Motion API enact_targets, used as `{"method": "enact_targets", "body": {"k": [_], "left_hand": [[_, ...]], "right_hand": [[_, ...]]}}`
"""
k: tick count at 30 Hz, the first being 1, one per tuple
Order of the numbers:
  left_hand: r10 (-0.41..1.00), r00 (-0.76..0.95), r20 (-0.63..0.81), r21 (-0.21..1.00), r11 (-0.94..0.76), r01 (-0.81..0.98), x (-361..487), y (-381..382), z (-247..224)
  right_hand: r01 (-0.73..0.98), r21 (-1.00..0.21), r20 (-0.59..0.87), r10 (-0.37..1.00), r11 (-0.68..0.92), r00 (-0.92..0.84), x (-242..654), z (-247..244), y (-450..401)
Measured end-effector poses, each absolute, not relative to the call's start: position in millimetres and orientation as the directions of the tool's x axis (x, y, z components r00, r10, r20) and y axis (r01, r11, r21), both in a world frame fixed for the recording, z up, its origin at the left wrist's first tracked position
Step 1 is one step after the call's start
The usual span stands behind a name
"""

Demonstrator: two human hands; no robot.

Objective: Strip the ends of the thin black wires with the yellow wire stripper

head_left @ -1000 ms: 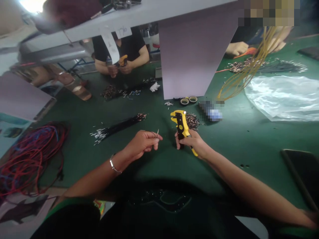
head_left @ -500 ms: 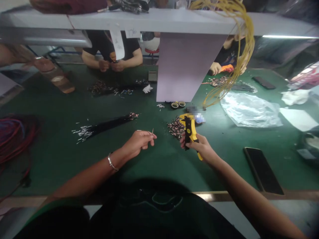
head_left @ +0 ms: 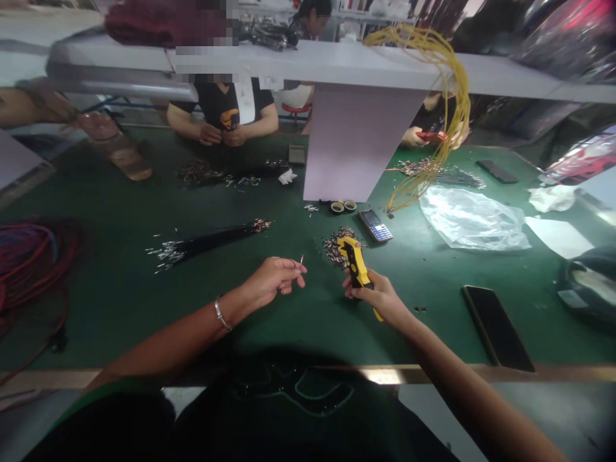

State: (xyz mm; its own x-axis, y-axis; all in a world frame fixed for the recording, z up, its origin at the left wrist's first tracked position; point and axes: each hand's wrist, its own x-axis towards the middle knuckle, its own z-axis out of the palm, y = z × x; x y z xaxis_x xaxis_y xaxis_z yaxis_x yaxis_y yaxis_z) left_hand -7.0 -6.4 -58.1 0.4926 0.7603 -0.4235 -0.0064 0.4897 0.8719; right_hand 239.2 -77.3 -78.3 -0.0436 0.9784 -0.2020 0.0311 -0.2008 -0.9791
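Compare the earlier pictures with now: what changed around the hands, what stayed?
The yellow tool in the right hand has shifted right relative to the copper-coloured pile, now seen over its right side; the camera view swung right too. Nothing was taken up or released: the left hand still pinches a thin piece, and the black wire bundle lies unmoved.

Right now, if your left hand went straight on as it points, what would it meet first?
Probably the yellow tool in the right hand. The left hand points across toward it; the pile of wire bits lies close to that line too, and depth is unclear.
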Motion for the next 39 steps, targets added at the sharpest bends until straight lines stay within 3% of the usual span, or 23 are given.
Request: {"method": "enact_targets", "body": {"k": [7, 18, 24, 39], "left_hand": [[0.794, 0.447, -0.412, 0.887, 0.462, -0.005, 2, -10, -47], [0.761, 0.474, -0.443, 0.896, 0.399, 0.196, 19, -31, -63], [0.742, 0.474, -0.474, 0.876, 0.452, 0.169, 22, -28, -65], [0.751, 0.501, -0.430, 0.901, 0.394, 0.182, 28, -18, -68]], "right_hand": [[-0.118, -0.966, -0.209, 0.965, -0.228, -0.157, 233, -77, -71], [-0.409, -0.865, -0.149, 0.928, -0.290, -0.343, 205, -60, -52], [-0.427, -0.863, -0.153, 0.945, -0.271, -0.291, 207, -64, -54], [-0.466, -0.855, -0.124, 0.961, -0.229, -0.246, 219, -75, -54]]}}
